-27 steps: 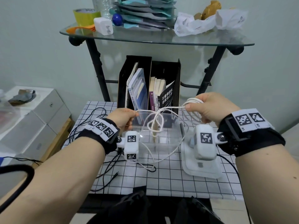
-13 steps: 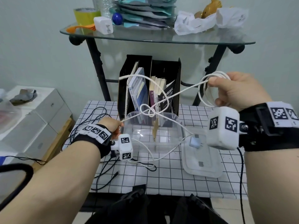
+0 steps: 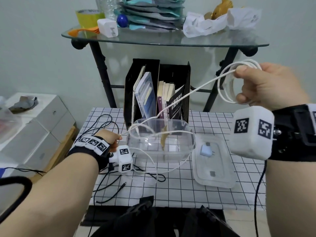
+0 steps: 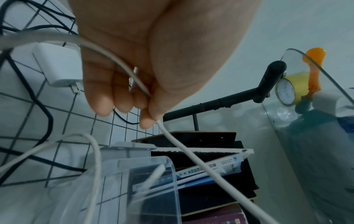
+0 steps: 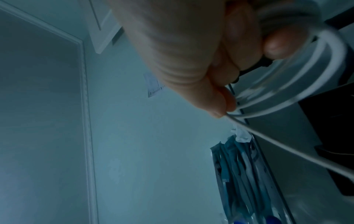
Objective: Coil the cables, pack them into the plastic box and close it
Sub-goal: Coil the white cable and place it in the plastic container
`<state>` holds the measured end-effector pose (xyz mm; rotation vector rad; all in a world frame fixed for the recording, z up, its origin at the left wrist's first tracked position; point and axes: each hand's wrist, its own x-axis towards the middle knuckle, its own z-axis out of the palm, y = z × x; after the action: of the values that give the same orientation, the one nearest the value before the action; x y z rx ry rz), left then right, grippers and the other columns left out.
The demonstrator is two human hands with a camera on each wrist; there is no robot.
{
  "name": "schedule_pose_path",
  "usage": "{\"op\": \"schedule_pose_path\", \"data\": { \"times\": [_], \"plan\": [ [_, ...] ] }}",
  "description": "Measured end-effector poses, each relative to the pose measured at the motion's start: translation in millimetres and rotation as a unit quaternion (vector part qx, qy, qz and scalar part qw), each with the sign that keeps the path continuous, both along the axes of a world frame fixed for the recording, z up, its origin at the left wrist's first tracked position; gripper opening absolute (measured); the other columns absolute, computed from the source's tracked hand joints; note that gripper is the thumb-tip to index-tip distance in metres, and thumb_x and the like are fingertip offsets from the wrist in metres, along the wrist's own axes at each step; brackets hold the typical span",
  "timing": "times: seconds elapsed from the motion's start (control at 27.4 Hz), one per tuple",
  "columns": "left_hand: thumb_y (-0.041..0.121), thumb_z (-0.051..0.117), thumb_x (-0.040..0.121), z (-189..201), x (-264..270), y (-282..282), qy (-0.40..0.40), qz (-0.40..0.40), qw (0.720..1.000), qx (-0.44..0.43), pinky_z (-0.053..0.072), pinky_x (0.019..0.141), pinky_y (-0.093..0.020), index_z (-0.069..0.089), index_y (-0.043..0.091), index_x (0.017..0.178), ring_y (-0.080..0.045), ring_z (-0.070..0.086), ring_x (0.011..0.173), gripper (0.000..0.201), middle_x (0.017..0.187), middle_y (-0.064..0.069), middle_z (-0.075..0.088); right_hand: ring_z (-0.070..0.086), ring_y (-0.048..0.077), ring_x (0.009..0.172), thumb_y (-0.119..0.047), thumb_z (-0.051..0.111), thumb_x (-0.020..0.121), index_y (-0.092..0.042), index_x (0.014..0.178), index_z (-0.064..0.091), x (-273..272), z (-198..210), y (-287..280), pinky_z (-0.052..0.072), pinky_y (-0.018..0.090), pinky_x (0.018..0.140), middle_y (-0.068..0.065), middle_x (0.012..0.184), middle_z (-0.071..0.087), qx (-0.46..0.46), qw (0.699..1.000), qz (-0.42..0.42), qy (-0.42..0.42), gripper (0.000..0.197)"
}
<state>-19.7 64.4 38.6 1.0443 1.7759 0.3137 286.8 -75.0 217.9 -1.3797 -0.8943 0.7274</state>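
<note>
Above our grid-patterned table [image 3: 171, 194], our right hand [image 3: 261, 84] grips white cable coils [image 3: 227, 86]; the taut strand slopes leftward-down to our pinching left hand [image 3: 109, 137].

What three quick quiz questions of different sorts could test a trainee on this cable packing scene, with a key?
1. True or false: the lid is on the box.
2. Which hand holds the coiled loops of the white cable? A) left hand B) right hand C) neither
3. Fill in: the black cable lies loose on the ____.

Key: 1 false, the lid lies beside the box; 2 B, the left hand only pinches the free run; 3 table.
</note>
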Motion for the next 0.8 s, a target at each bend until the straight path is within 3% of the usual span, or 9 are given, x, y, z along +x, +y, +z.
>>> {"op": "schedule_pose_path", "data": {
  "times": [0.15,0.29,0.33,0.36,0.44,0.55,0.66,0.73,0.8],
  "plan": [
    [0.011,0.052,0.094,5,1,-3,0.010,-0.029,1.000,-0.005,0.037,0.040,-0.019,0.063,0.007,0.077,-0.014,0.042,0.039,0.020,0.058,-0.003,0.045,0.025,0.010,0.036,-0.014,0.058,0.092,-0.010,0.083,0.058,-3,1,0,0.035,0.022,0.041,-0.007,0.038,0.029,0.001,1.000,0.014,0.017,0.010],
    [0.013,0.049,0.096,9,5,-5,0.006,-0.079,0.997,-0.014,0.042,0.041,-0.018,0.062,0.009,0.082,-0.014,0.049,0.051,0.020,0.069,-0.007,0.057,0.024,0.010,0.037,-0.015,0.058,0.092,-0.010,0.083,0.059,-6,3,0,0.035,0.023,0.043,-0.007,0.040,0.028,0.004,0.999,0.030,0.017,0.011],
    [0.017,0.053,0.095,9,8,-5,0.005,-0.100,0.995,-0.002,0.050,0.051,-0.020,0.062,0.010,0.083,-0.015,0.056,0.059,0.017,0.080,-0.011,0.064,0.024,0.010,0.037,-0.015,0.059,0.092,-0.011,0.081,0.059,-8,2,0,0.036,0.023,0.043,-0.007,0.040,0.028,0.005,0.999,0.034,0.018,0.012],
    [0.024,0.057,0.093,10,9,-5,0.018,-0.132,0.991,0.032,0.054,0.071,-0.027,0.065,0.011,0.090,-0.018,0.063,0.075,0.015,0.097,-0.012,0.068,0.024,0.010,0.036,-0.015,0.059,0.092,-0.011,0.080,0.059,-10,1,2,0.036,0.023,0.043,-0.007,0.040,0.028,0.006,0.999,0.037,0.020,0.012],
    [0.040,0.058,0.090,16,14,-8,0.048,-0.180,0.976,0.113,0.043,0.100,-0.037,0.066,0.019,0.113,-0.020,0.058,0.110,0.032,0.122,-0.003,0.063,0.024,0.009,0.035,-0.014,0.058,0.092,-0.011,0.079,0.058,-15,-4,7,0.034,0.024,0.043,-0.009,0.038,0.030,0.003,0.999,0.047,0.017,0.013],
    [0.048,0.049,0.093,42,40,-21,-0.108,-0.198,0.953,0.202,0.037,0.109,-0.041,0.062,0.024,0.121,-0.012,0.056,0.117,0.039,0.126,0.006,0.062,0.027,0.007,0.032,-0.013,0.057,0.092,-0.006,0.084,0.059,-25,-18,16,0.030,0.029,0.045,-0.010,0.036,0.032,-0.015,0.998,0.062,-0.001,0.011],
    [0.041,0.040,0.098,72,71,-35,-0.320,-0.217,0.907,0.168,0.041,0.105,-0.033,0.065,0.013,0.114,-0.017,0.063,0.111,0.042,0.114,-0.002,0.070,0.029,0.008,0.032,-0.016,0.059,0.091,-0.001,0.090,0.062,-32,-34,24,0.031,0.031,0.046,-0.009,0.036,0.034,-0.038,0.997,0.069,-0.009,0.015],
    [0.035,0.040,0.099,86,83,-42,-0.381,-0.254,0.877,0.141,0.047,0.098,-0.034,0.066,0.007,0.107,-0.022,0.067,0.100,0.039,0.101,-0.010,0.072,0.029,0.007,0.031,-0.016,0.059,0.091,-0.007,0.080,0.063,-36,-43,27,0.031,0.029,0.046,-0.010,0.035,0.034,-0.043,0.997,0.068,-0.005,0.015],
    [0.026,0.041,0.100,92,86,-46,-0.412,-0.286,0.856,0.125,0.050,0.086,-0.036,0.066,0.006,0.100,-0.021,0.067,0.076,0.032,0.081,-0.009,0.070,0.028,0.007,0.031,-0.016,0.058,0.091,-0.011,0.074,0.060,-39,-50,29,0.030,0.027,0.047,-0.010,0.035,0.033,-0.049,0.997,0.062,0.005,0.018]
  ]
}}
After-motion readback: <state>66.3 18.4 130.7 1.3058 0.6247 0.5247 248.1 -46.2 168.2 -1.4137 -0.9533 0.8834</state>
